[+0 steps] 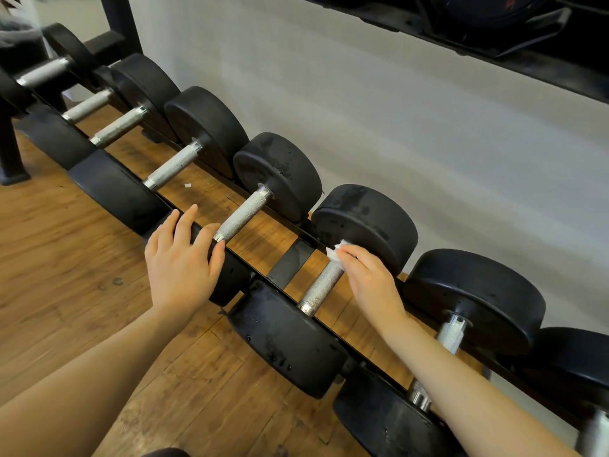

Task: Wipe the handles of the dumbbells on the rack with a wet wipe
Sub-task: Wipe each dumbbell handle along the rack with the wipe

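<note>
Several black dumbbells with knurled silver handles lie side by side on a low black rack (290, 263). My right hand (369, 280) holds a crumpled white wet wipe (336, 251) pressed against the far end of one handle (321, 286), close to its rear weight (365, 222). My left hand (181, 262) rests flat, fingers spread, on the front weight of the neighbouring dumbbell to the left, just beside the near end of that dumbbell's handle (242, 214). Another handle (449, 334) to the right is partly hidden behind my right forearm.
The rack stands on a wooden floor (66, 258) along a white wall (428, 127). A small white scrap (188, 185) lies on the floor under the rack. A black upper shelf (514, 44) runs overhead at the top right. A black rack post (10, 153) stands at the left.
</note>
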A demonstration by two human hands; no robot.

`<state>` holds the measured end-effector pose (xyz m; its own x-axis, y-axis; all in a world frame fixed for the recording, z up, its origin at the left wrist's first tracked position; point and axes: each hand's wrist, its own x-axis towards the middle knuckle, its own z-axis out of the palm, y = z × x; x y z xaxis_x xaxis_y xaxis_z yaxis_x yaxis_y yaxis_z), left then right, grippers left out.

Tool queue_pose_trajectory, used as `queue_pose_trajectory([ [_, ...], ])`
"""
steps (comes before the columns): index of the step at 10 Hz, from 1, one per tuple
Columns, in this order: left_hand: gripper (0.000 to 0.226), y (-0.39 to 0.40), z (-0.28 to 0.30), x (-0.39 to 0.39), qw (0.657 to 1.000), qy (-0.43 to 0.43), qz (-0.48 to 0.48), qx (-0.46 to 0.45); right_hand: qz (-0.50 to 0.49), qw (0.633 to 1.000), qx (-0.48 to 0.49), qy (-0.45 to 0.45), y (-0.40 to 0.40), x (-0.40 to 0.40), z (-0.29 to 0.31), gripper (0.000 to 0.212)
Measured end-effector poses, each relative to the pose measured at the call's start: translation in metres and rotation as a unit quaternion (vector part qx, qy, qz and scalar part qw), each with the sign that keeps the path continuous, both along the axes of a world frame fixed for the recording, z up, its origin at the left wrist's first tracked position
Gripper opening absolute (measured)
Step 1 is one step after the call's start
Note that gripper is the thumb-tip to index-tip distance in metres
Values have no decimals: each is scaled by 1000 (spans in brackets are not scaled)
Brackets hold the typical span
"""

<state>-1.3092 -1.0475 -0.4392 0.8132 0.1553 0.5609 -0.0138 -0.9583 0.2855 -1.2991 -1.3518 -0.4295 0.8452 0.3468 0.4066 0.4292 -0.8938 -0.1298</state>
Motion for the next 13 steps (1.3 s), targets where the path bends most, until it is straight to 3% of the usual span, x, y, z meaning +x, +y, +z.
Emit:
queue_pose_trajectory([
  [2,38,1,-1,0,1000,4,-2,1,38,999,-18,2,-3,3,8,44],
  [6,34,0,0,-2,1000,8,5,-2,2,999,-48,12,4,7,5,50],
  [7,34,0,1,-2,1000,11,4,-2,50,997,-62,22,9,5,-1,50],
  [9,35,0,0,-2,1000,10,5,-3,36,993,92,64,5,8,5,34],
  [13,34,1,-1,-1,1000,12,5,-1,43,993,2,108,10,9,12,35],
])
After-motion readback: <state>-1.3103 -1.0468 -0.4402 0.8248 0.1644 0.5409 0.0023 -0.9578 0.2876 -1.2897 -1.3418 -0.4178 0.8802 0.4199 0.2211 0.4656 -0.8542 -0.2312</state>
